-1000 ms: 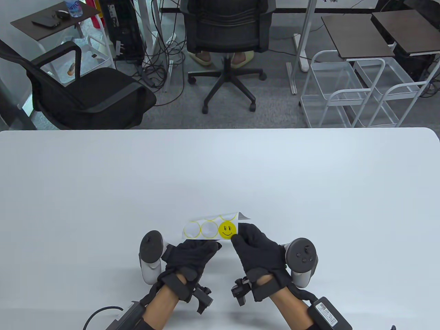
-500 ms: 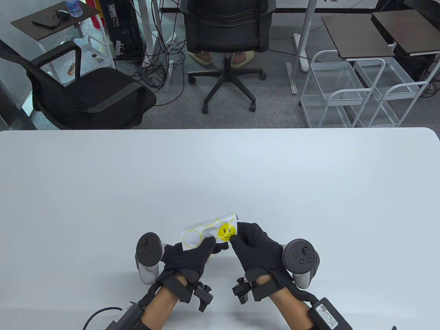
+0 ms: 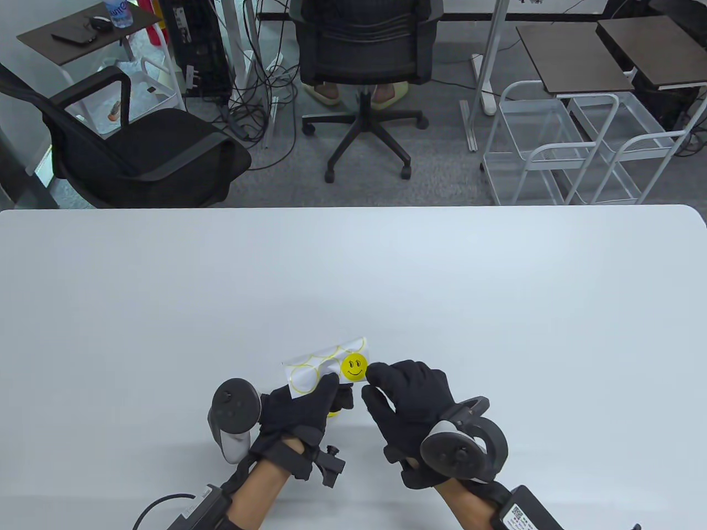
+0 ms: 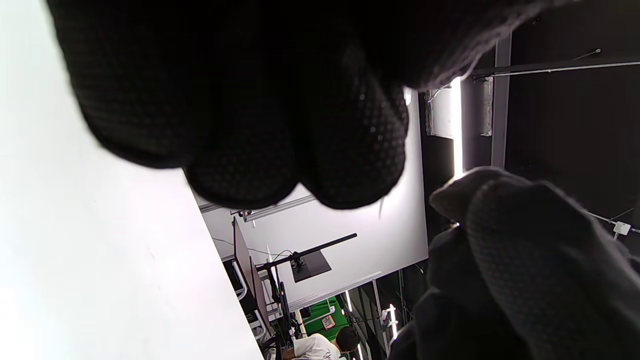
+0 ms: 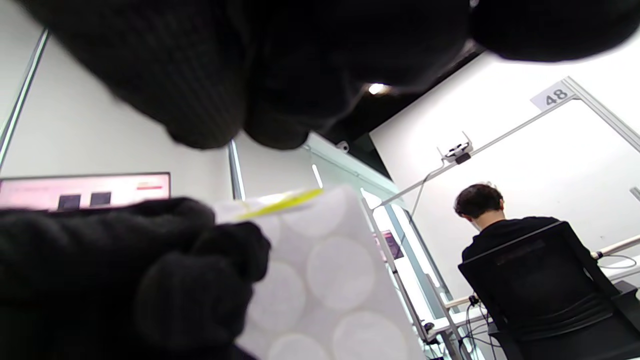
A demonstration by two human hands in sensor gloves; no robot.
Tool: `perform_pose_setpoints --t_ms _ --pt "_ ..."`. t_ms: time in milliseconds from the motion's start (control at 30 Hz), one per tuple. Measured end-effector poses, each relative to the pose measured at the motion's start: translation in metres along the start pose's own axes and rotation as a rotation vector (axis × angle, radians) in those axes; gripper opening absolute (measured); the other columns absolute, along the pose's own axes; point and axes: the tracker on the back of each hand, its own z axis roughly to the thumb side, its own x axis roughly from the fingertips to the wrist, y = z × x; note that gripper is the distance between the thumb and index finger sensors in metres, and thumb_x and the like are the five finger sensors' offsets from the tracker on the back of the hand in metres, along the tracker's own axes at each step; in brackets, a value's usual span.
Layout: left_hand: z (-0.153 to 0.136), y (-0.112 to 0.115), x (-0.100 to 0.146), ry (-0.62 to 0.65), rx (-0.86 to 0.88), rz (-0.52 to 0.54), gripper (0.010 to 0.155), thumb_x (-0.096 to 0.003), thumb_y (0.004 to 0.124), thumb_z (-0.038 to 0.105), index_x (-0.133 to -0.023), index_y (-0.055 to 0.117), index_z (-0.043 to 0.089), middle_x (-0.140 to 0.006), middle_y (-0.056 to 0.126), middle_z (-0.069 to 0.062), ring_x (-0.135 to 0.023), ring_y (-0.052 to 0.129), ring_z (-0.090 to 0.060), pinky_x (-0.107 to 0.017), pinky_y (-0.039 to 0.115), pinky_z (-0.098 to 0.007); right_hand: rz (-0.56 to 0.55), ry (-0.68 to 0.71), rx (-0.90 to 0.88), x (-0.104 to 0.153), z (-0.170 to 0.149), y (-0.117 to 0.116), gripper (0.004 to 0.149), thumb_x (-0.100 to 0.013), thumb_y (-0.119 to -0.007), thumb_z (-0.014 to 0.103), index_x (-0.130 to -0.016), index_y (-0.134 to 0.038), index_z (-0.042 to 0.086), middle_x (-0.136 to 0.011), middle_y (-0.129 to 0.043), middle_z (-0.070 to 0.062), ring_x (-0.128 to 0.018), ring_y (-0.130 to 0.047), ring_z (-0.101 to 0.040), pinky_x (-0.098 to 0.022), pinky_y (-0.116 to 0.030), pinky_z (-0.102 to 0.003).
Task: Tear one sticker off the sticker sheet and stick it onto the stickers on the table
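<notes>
Holding the sticker sheet [image 3: 323, 364] above the desk [image 3: 497, 287] in my left hand [image 3: 301, 406], I see the smiley sticker [image 3: 354, 369] just left of my right hand's [image 3: 411, 406] fingers [image 3: 376, 372], apparently pinching its edge.

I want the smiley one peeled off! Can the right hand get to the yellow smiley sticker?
Probably yes. The right hand has its fingertips right beside the smiley sticker, nothing between them, while the left hand holds the sticker sheet.
</notes>
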Motion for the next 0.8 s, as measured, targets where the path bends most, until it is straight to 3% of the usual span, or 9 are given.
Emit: perform_pose_setpoints --t_ms 167,433,567,800 --pt "0.002 0.003 0.000 0.019 -0.013 -0.024 0.043 -0.0515 0.075 0.040 -0.080 0.090 0.011 -0.059 0.106 -0.006 -0.054 0.107 -0.031 -0.040 0.094 -0.046 0.063 -0.008 0.066 -0.003 0.003 -0.004 0.047 -0.043 -0.092 0.036 -0.079 -0.090 0.006 -0.051 -0.097 -0.006 -0.028 -0.092 -0.023 -0.028 -0.080 -0.052" --pt "0.010 0.008 0.001 0.080 -0.078 -0.063 0.044 -0.0501 0.078 0.038 -0.079 0.091 0.007 -0.056 0.108 -0.008 -0.046 0.113 -0.030 -0.033 0.099 -0.043 0.216 -0.027 0.002 -0.006 -0.001 -0.012 0.047 -0.046 -0.088 0.033 -0.080 -0.089 0.000 -0.051 -0.097 -0.008 -0.028 -0.091 -0.023 -0.028 -0.080 -0.053" --pt "0.015 0.009 0.002 0.114 -0.116 -0.076 0.044 -0.0498 0.078 0.037 -0.077 0.091 0.004 -0.053 0.108 -0.009 -0.044 0.114 -0.030 -0.031 0.099 -0.043 0.234 -0.033 -0.033 -0.007 -0.002 -0.013 0.047 -0.046 -0.087 0.031 -0.080 -0.089 -0.001 -0.050 -0.097 -0.008 -0.027 -0.092 -0.024 -0.027 -0.080 -0.053" --pt "0.028 0.018 0.003 0.202 -0.302 -0.129 0.046 -0.0492 0.079 0.035 -0.073 0.091 -0.002 -0.049 0.108 -0.011 -0.040 0.114 -0.031 -0.028 0.099 -0.044 0.326 -0.049 -0.079 -0.008 -0.007 -0.017 0.044 -0.044 -0.087 0.028 -0.074 -0.090 -0.004 -0.044 -0.098 -0.009 -0.022 -0.091 -0.022 -0.024 -0.081 -0.052"
